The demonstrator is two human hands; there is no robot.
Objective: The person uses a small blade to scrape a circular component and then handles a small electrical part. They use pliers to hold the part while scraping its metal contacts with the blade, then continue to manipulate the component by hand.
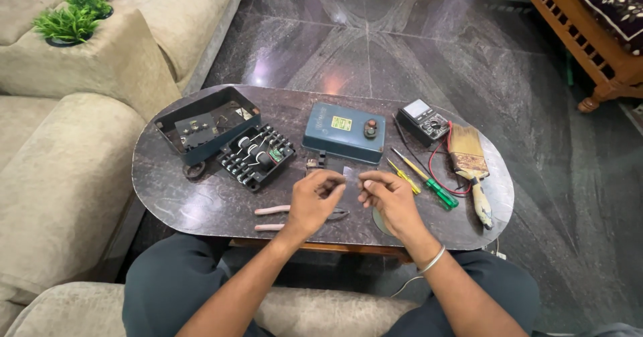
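Sofa: beige, at the person's left and under them; cut off by the left and bottom edges. Two small green plants stand on its arm.

Wooden bench: top right corner, only part in view.

Table: dark oval stone-look top on a grey polished floor; its near edge is partly hidden by the forearms.

Blue-grey metal case: open, tilted, far left of the table; its inner parts are hard to make out.

Blue box: closed, with one round knob, centre back.

Black component board: just beside the open case, carrying coils and terminals.

Paintbrush: worn, at the right end, handle toward the person.

Multimeter: black, back right, red and black leads trailing to the brush.

Pliers: pink handles showing; the head is mostly hidden under the left hand.

Screwdrivers: green-handled, yellow-handled, side by side right of the hands.

Left hand: above the near middle of the table, fingers curled, thumb and forefinger pinched together.

Right hand: close by the left, fingertips likewise pinched; a metal bangle on the wrist.

Small clear strip: a thin pale piece between the two hands, over the table's near centre; too small to identify, and whether both hands grip it cannot be told.
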